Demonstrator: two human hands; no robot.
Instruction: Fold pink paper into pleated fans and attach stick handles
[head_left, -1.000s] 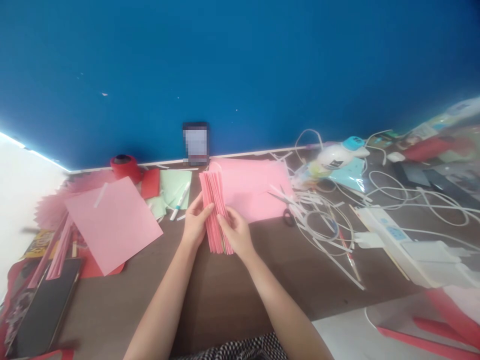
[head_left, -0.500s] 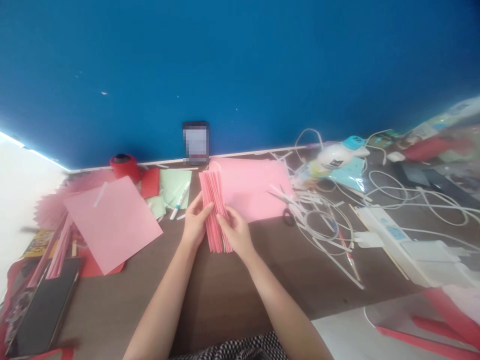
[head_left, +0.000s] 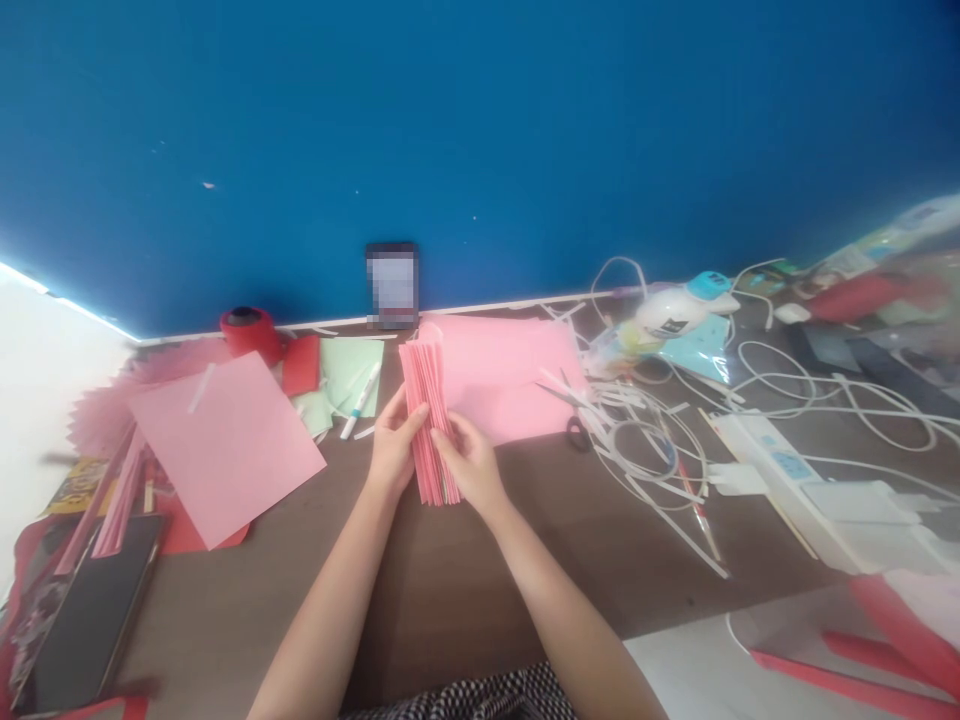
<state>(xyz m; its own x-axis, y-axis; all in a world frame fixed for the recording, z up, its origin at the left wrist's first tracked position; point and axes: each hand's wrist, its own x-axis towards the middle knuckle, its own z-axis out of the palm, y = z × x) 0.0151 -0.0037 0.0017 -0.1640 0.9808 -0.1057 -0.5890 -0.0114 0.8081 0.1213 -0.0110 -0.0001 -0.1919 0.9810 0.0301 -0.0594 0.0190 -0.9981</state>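
A narrow bundle of pleated pink paper (head_left: 429, 440) stands between my two hands, above the brown table. My left hand (head_left: 394, 440) grips its left side with the thumb across the front folds. On the right side my right hand (head_left: 470, 455) holds it lower down, thumb pressed on the pleats. The fingers behind the paper are hidden. Behind the bundle lie flat pink sheets (head_left: 510, 370), and a pair of scissors (head_left: 576, 432) rests at their right edge.
To the left are a loose pink sheet (head_left: 229, 450), a red tape roll (head_left: 250, 335), a white marker (head_left: 360, 402) and a dark phone (head_left: 88, 620). A second device (head_left: 392, 287) leans on the blue wall. Rightward lie tangled white strips (head_left: 652, 460), a glue bottle (head_left: 671, 310) and a power strip (head_left: 780, 470).
Both hands keep hold of the pleated paper. Its lower end is squeezed slightly narrower, with my right hand shifted a little to the left.
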